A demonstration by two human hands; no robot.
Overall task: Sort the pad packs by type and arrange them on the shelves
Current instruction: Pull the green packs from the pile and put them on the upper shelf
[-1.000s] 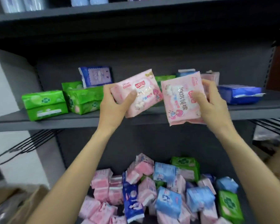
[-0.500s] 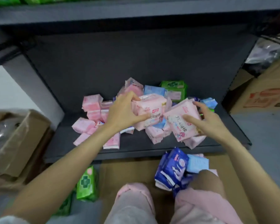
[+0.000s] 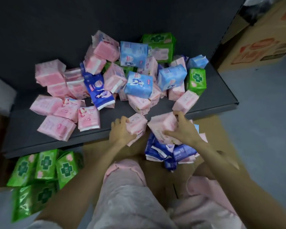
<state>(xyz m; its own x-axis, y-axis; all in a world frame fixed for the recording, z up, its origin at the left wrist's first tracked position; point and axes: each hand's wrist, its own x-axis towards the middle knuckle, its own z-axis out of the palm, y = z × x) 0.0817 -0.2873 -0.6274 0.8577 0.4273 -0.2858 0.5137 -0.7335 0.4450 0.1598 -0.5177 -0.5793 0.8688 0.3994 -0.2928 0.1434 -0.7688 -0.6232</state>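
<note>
The left hand (image 3: 120, 132) grips a pink pad pack (image 3: 136, 125), fingers curled over its top edge and thumb against its near face. The right hand (image 3: 184, 129) grips a second pink pack (image 3: 163, 128), fingers hooked over its upper right corner and thumb pressed across its front. Both packs are held side by side, just apart, at the front edge of the dark bottom shelf (image 3: 96, 139). On the shelf lies a mixed heap of packs: pink ones (image 3: 56, 118) spread to the left, a dark blue pack (image 3: 98, 90) tilted near the centre, light blue packs (image 3: 138, 85) in the middle and rear, a green pack (image 3: 160, 44) leaning against the back panel, and another green pack (image 3: 196, 80) standing at the right end. Below the right hand, a cluster of dark blue packs (image 3: 168, 152) sits on the brown cardboard (image 3: 158, 176) on the floor. Green packs (image 3: 45, 169) stand grouped on the floor below the shelf's left part. The person's knees in pink fabric (image 3: 130, 192) fill the lower centre. A printed cardboard box (image 3: 261, 45) stands at the upper right, beside the shelf.
</note>
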